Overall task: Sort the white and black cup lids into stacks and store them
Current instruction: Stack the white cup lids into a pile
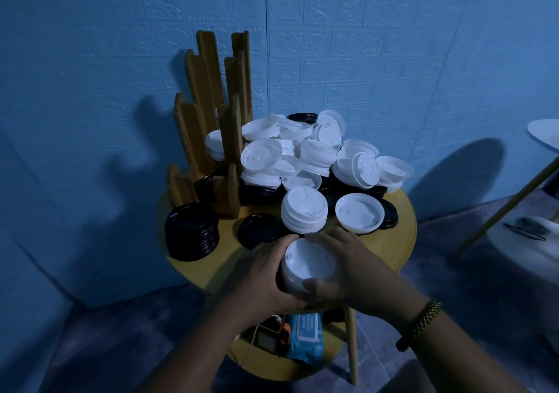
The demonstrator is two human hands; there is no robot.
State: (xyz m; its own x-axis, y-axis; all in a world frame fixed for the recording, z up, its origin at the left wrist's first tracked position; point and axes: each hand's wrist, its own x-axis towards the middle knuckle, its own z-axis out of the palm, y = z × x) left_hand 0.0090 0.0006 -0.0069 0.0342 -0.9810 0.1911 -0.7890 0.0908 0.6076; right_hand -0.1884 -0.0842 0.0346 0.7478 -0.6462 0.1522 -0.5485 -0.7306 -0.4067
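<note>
Both grips closed: left hand (266, 274) and right hand (348, 271) curl round white lid stack (308, 265), 6 o'clock edge of counter (402, 241). Best: square rims, keep stack upright, carry to wooden rack (211, 120) at 10 o'clock, clearing black stack (192, 231) at 9.

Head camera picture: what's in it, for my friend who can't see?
A left hand and right hand grip a stack of white lids at the near side of a round wooden table. Behind lie a heap of white and black lids, a black stack on the left and a wooden rack.
</note>
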